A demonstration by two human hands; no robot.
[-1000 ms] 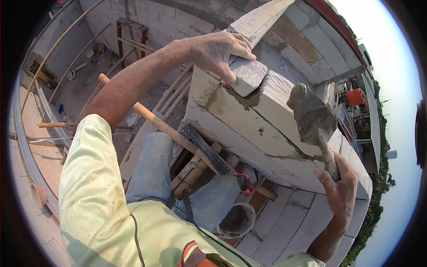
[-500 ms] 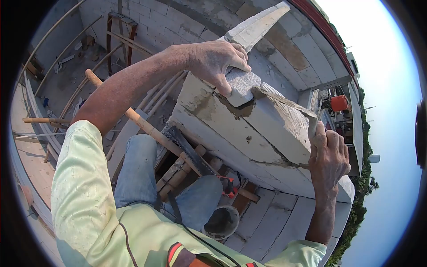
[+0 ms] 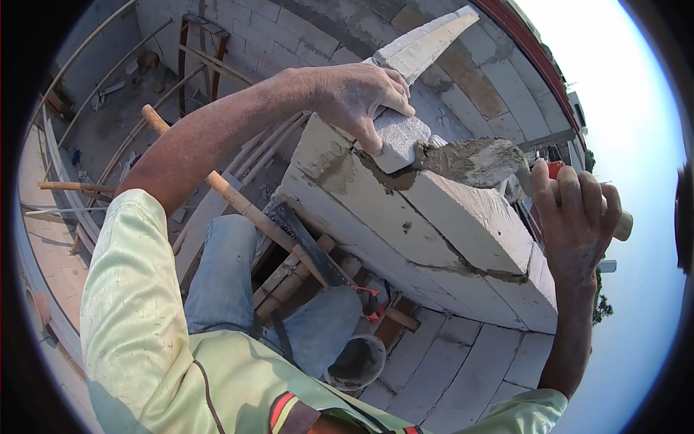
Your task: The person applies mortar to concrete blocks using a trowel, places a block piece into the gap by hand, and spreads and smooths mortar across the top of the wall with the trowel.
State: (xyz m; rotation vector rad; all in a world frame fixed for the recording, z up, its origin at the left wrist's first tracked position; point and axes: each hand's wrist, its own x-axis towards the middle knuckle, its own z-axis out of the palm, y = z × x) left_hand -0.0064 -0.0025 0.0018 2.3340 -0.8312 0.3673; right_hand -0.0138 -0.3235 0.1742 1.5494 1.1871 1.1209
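Observation:
My left hand (image 3: 359, 100) is closed over a small, pale block piece (image 3: 402, 139) at the top of the block wall (image 3: 412, 231), with the thumb on its near side. In my right hand (image 3: 576, 217) is the handle of a trowel (image 3: 481, 160). Grey mortar smears the broad face of its blade, and the blade's tip is at the right side of the small block. Wet mortar (image 3: 387, 176) shows along the joint below that block. Behind my left hand a long, wedge-shaped block piece (image 3: 426, 45) sticks up.
Below the wall, a handsaw (image 3: 311, 246) with a red-edged handle lies near my knees. A bucket (image 3: 359, 362) with grey contents stands on the block surface. A bamboo pole (image 3: 238, 206) crosses at left. Open sky and trees lie beyond the wall at right.
My right hand has moved right and slightly up, and the trowel has turned so its mortar-covered face shows. My left hand stays on the small block.

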